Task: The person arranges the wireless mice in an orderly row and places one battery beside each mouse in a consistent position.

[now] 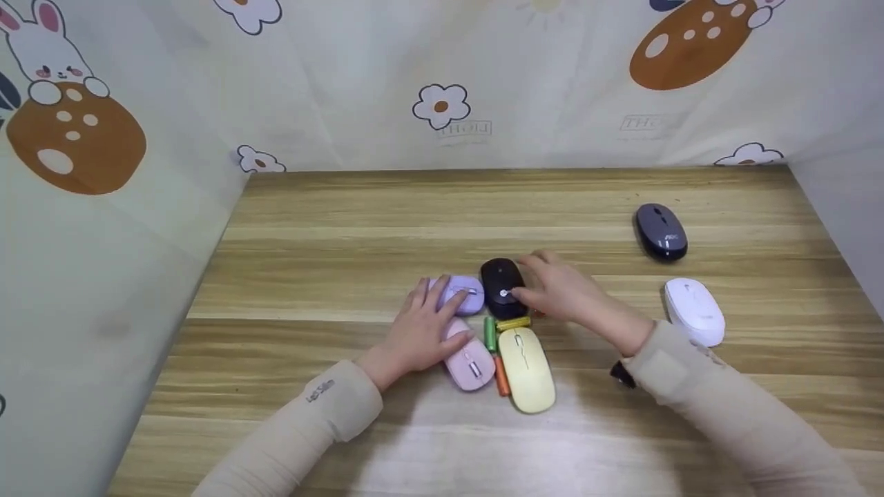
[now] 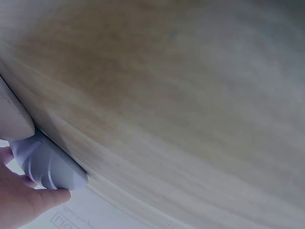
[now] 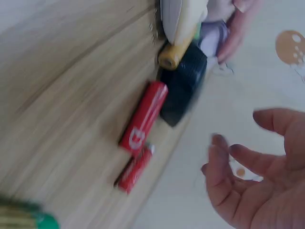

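Note:
My left hand [image 1: 421,335] lies with spread fingers over the purple mouse [image 1: 472,301], its thumb over the pink mouse [image 1: 471,362]. In the left wrist view, fingertips rest along the purple mouse's side. Beside the black mouse [image 1: 501,276] is my right hand [image 1: 559,290], overlapping its edge in the head view. The right wrist view shows that hand with loosely bent fingers and nothing between them. A yellow mouse [image 1: 528,379] sits in front of the black one. Among these mice lie a yellow battery [image 1: 513,323], a green battery [image 1: 490,335] and an orange battery [image 1: 502,376].
Two red batteries, a larger one [image 3: 144,114] and a smaller one [image 3: 136,169], lie by the black mouse. A green-ended cylinder [image 3: 47,222] shows at the lower left corner. Farther right on the wooden table [image 1: 331,241] are a dark grey mouse [image 1: 661,231] and a white mouse [image 1: 696,310].

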`<state>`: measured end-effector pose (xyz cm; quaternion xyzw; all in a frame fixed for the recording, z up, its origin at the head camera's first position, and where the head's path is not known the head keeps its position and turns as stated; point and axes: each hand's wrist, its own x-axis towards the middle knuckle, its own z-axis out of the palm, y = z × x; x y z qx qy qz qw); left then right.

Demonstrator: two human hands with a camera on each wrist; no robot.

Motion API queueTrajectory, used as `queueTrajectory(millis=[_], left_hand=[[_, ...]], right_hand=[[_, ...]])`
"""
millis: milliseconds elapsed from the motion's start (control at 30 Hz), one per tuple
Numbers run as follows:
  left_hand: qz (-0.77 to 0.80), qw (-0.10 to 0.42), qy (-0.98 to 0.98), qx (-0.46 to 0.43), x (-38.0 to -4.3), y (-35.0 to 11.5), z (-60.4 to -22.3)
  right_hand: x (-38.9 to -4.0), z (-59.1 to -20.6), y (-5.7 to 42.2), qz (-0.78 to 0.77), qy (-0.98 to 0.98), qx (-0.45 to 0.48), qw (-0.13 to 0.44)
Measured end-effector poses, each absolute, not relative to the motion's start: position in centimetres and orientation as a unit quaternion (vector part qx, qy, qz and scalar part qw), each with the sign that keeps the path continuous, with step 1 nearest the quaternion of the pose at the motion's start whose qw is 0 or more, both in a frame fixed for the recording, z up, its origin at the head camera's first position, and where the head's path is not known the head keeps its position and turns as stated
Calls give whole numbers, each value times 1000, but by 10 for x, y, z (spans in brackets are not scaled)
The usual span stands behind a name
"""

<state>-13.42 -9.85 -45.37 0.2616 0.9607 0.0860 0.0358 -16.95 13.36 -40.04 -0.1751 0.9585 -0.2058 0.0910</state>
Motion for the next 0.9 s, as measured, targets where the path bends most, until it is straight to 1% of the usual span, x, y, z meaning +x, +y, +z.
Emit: queueTrajectory(millis=[100,200,333,567,900], left_hand=[[84,44,960,264,-134,-99,-453],[87,46,959,264,-135,-99,-452],[87,42,960,263,-134,-99,-452],[82,45,961,261,-134,-98,-452],[79,49,961,259,-134,-97,-453]], right_hand=[[-176,-416,117,-149,966,-183,104],[-181,-429,108,-119,973,-179,90],[-183,-438,101,-131,972,-179,79],[-183,-439,98,-172,966,-174,90],[-180,-435,91,-169,970,-119,129]])
